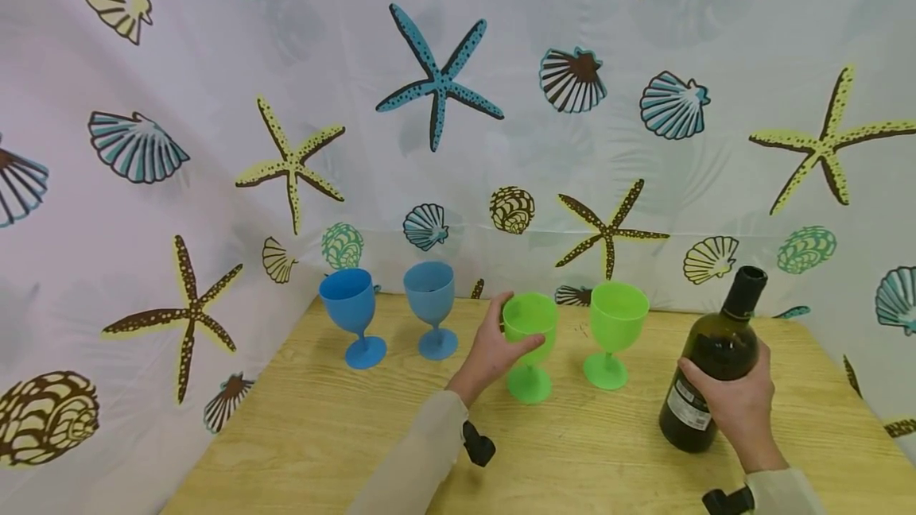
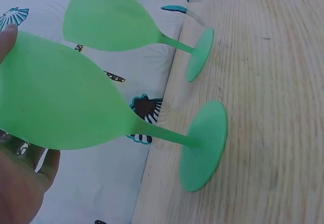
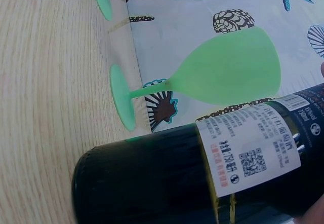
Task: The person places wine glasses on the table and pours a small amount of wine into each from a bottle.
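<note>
My left hand [image 1: 497, 352] holds the bowl of a light green goblet [image 1: 529, 323] from its left side, thumb in front and fingers behind. The goblet stands upright, its round foot on the wooden table. In the left wrist view part of the hand shows beside the bowl [image 2: 61, 97]. With my right hand [image 1: 740, 404] I grip a dark wine bottle [image 1: 690, 412] around its body, the neck leaning a little to the right. A white printed label [image 3: 248, 148] shows in the right wrist view. Whether the bottle's base touches the table I cannot tell.
A second green goblet [image 1: 619, 320] stands between the held goblet and the bottle. Two blue goblets, one darker [image 1: 348, 304] and one paler [image 1: 429, 296], stand at the back left of the table [image 1: 300, 435]. Behind hangs a curtain [image 1: 487, 149] printed with shells and starfish.
</note>
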`<action>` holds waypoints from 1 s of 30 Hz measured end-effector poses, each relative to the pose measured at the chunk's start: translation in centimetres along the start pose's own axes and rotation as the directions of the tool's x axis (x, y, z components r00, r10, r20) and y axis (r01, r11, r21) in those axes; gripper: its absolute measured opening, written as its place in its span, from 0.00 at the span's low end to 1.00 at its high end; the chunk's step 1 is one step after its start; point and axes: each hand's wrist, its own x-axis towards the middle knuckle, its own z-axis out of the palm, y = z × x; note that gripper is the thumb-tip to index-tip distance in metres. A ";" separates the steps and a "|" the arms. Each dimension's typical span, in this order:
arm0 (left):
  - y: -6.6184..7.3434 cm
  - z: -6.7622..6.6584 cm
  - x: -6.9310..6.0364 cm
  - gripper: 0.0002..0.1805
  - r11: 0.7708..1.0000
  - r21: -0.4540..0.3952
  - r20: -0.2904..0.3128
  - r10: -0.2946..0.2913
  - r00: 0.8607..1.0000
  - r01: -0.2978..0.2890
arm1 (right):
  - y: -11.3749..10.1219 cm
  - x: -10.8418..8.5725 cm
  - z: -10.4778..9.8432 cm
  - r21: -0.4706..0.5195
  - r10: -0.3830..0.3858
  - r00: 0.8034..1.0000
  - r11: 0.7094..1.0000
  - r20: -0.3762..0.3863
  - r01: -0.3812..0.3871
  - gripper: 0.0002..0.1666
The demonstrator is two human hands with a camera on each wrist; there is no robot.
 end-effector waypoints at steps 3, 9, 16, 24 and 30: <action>0.2 0.1 -0.3 0.50 1.000 0.003 0.020 0.003 1.000 -0.003 | 0.0 0.1 0.0 0.002 0.000 1.000 1.000 -0.001 0.000 0.57; 1.3 0.2 -1.3 0.47 1.000 -0.003 0.060 0.010 0.998 -0.010 | -0.1 0.1 0.1 0.004 -0.006 1.000 1.000 -0.003 0.006 0.57; 1.0 0.5 -1.6 0.47 1.000 -0.013 0.080 0.028 0.996 -0.027 | -0.3 0.0 0.1 0.006 -0.004 1.000 1.000 -0.014 0.004 0.56; 1.3 0.8 -2.6 0.48 0.999 -0.036 0.093 0.039 0.995 -0.036 | -0.1 -0.1 0.0 0.002 0.019 1.000 1.000 -0.011 -0.019 0.57; 1.3 1.0 -3.2 0.48 0.999 -0.048 0.098 0.018 0.995 -0.013 | 0.1 -0.1 0.0 -0.017 0.010 1.000 1.000 -0.009 -0.010 0.57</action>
